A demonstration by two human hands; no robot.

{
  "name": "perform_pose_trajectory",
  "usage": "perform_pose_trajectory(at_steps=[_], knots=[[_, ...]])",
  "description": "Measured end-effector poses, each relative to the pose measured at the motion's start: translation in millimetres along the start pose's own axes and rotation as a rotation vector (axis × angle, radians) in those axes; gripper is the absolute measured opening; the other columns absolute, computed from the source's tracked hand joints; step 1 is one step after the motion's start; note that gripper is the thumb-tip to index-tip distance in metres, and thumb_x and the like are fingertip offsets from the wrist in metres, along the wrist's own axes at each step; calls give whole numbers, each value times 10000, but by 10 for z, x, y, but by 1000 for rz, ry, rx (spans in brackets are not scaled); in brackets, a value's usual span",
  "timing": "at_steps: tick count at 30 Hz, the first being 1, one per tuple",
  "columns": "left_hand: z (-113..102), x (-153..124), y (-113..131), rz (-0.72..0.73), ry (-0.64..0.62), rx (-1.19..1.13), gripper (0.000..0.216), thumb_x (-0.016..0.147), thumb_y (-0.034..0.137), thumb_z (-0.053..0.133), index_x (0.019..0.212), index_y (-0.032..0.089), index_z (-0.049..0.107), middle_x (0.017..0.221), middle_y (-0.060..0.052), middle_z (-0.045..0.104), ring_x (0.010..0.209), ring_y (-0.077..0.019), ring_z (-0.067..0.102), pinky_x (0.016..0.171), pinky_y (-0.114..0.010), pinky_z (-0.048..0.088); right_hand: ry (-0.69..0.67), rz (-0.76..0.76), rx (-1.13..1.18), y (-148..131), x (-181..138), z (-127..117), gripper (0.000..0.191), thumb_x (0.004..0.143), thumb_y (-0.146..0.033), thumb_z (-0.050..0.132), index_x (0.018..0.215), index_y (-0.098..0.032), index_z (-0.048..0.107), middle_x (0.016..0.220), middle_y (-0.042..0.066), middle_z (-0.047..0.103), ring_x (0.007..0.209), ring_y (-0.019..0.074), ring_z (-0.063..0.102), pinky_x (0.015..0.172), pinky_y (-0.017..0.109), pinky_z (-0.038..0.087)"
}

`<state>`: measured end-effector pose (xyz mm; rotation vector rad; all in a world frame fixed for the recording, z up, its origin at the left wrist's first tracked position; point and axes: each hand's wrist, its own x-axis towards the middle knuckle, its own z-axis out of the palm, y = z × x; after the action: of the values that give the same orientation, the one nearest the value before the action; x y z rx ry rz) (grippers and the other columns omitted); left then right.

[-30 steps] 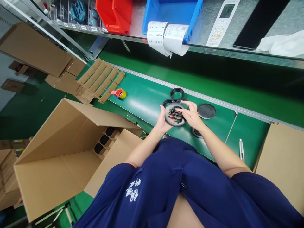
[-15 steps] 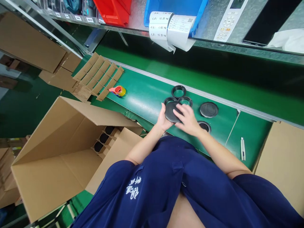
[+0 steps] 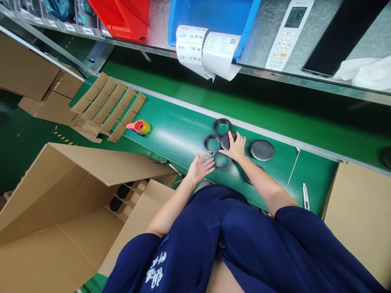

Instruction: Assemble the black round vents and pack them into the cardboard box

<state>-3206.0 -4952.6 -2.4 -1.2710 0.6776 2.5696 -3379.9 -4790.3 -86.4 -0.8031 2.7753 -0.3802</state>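
**Q:** Where are your hands, and what lies under them?

**A:** Your right hand (image 3: 235, 148) rests palm down on a dark round disc (image 3: 226, 140) that lies flat on the green belt (image 3: 180, 126). Your fingers (image 3: 231, 137) are spread slightly apart and laid over the disc's near-right part; they press on top of it and do not curl round its rim. Your left hand (image 3: 198, 167) is open, fingers apart and holding nothing, just above the belt at the near left of the cluster of parts.

**Q:** What surrounds the disc?

**A:** Three black rings touch or nearly touch it. The far ring (image 3: 222, 126) lies just beyond your fingertips. The left ring (image 3: 211, 143) lies just beside the disc, between your two hands. The near ring (image 3: 221, 160) lies beside your right palm, and your left fingertips (image 3: 210, 162) reach almost to its edge. A ribbed round cap (image 3: 262, 149) sits apart on the right of your right hand.

**Q:** And further out?

**A:** A roll of tape (image 3: 139, 127) lies on the belt to the left, beside flat cardboard dividers (image 3: 106, 108). An open carton (image 3: 76, 203) stands by your left side. A pen (image 3: 304, 190) lies on the belt to the right.
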Motion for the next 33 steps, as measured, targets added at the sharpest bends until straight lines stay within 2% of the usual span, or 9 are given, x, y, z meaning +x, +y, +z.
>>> perform_pose_trajectory(at_steps=[5,10,13,15,18,24,27,31,33], knots=[[-265,-44,43,-8,106,-36,703,1038,622,358,1523,120,442,1432,-243,602,1209,-300,673,1088,-473,498,-50,52,-64,267,-100,127,1176,784,-816,650,1673,-185,212,1654,293,181,1495,499,243,1191,722,106],[-395,-6,-23,-51,164,68,687,1029,626,389,1478,115,490,1479,-248,565,1280,-312,635,1136,-490,461,9,-29,0,332,-280,-162,913,969,-686,459,1656,-117,263,1713,269,69,1578,460,80,1215,727,80],[-287,97,-157,121,146,507,634,951,625,576,1394,172,605,1547,-209,522,1462,-353,469,1252,-539,294,110,-41,53,224,-159,-341,768,1053,-555,331,1675,-120,213,1741,201,31,1614,366,0,1269,650,48],[-223,180,-253,299,-54,917,568,842,548,763,1320,250,688,1559,-141,535,1559,-345,320,1312,-530,79,87,-39,85,167,-36,-331,730,1067,-501,312,1674,-108,217,1743,184,75,1621,329,23,1289,612,28],[-293,259,-326,392,-292,1368,503,819,459,796,1286,287,719,1503,-118,597,1585,-335,267,1285,-522,-142,-51,7,123,107,70,-168,692,1067,-436,342,1652,-73,275,1730,197,140,1617,324,93,1296,594,11],[-700,418,-232,413,-276,2006,515,914,492,555,1257,144,719,1459,-211,611,1541,-376,356,1286,-538,231,-80,7,206,170,212,-205,742,1053,-492,438,1652,-88,268,1732,173,154,1615,320,99,1296,584,-6],[-630,607,-238,514,-219,2257,515,970,441,396,1207,155,752,1226,-208,739,1315,-398,608,1234,-591,299,153,111,210,1018,435,-657,682,1055,-525,428,1626,-160,353,1728,126,214,1597,320,148,1295,584,53],[-346,718,-307,648,-129,2406,473,972,388,365,1114,236,789,887,-129,790,908,-349,748,1217,-624,287,656,829,490,2946,198,-1529,556,1056,-427,376,1335,-11,618,1516,296,475,1449,345,383,1240,566,240],[-239,757,-316,695,-71,2412,421,940,367,400,1052,285,798,944,-109,801,924,-341,746,1201,-631,304,789,949,568,3800,-114,-1848,655,1075,-435,202,1268,29,623,1333,348,569,1317,333,496,1168,594,325]])
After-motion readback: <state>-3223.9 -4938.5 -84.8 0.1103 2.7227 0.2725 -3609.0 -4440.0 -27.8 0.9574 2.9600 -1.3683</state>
